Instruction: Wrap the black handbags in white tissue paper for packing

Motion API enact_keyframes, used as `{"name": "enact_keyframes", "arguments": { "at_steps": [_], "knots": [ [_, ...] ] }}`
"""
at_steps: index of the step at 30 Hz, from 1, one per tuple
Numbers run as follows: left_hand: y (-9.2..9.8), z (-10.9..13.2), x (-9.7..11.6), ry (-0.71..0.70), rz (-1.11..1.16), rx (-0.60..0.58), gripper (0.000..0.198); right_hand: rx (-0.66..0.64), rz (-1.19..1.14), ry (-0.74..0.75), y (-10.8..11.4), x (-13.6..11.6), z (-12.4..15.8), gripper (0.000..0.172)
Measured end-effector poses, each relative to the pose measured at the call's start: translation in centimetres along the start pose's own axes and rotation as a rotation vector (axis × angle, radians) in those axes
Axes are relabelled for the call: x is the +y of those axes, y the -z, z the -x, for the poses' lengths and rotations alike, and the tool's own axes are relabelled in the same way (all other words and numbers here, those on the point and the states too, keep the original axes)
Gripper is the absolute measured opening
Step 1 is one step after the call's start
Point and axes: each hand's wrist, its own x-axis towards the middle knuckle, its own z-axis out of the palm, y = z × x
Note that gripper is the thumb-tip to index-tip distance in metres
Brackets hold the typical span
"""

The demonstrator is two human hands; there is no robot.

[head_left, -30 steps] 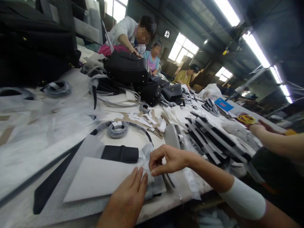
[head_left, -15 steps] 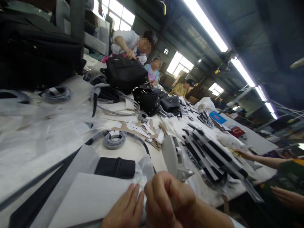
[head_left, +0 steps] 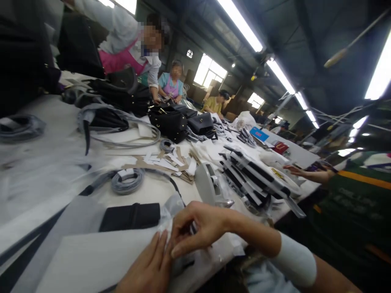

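My left hand lies with straight fingers on a white sheet, pressing near its right edge. Just beside its fingertips, my right hand is curled in a pinch; whatever its fingers hold is hidden. Crumpled clear plastic film shows behind the two hands. A flat black leather piece with a raised band lies beyond the sheet's far edge. The grey tape dispenser stands on the table past my right hand.
Coiled wrapped straps lie ahead, with paper strips behind them. Wrapped black strips are piled to the right. Black bags stand farther back. A co-worker leans in at the far left; another person's hand reaches in from the right.
The view has shifted to the right. My right hand has turned and lowered toward my left fingertips, with its forearm now visible. The co-worker at the left has lifted a black bag away leftward.
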Motion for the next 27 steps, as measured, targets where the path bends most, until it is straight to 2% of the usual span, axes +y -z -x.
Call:
{"name": "enact_keyframes", "arguments": {
  "at_steps": [2,4,11,16,23,27],
  "knots": [
    [1.0,0.0,-0.2,-0.050,-0.056,-0.045,0.057,0.034,0.180,-0.034,1.4,0.7,-0.1,0.030],
    [1.9,-0.2,-0.1,-0.061,-0.101,-0.082,0.053,0.015,0.313,-0.043,2.5,1.2,-0.5,0.022],
    [3.1,-1.0,1.1,0.028,-0.126,-0.137,0.051,-0.124,0.630,0.079,3.5,1.0,-4.4,0.015],
    [2.7,-0.7,1.0,0.007,-0.127,-0.087,0.043,-0.271,0.868,0.047,3.9,0.6,-7.2,0.010],
    [1.7,-0.3,-0.1,-0.090,-0.130,0.005,0.039,-0.374,1.142,-0.085,3.1,-0.2,-9.2,0.018],
    [1.0,-0.3,0.3,0.001,-0.117,0.131,0.034,-0.441,1.254,-0.149,2.6,-1.2,-10.2,0.028]
  ]
}}
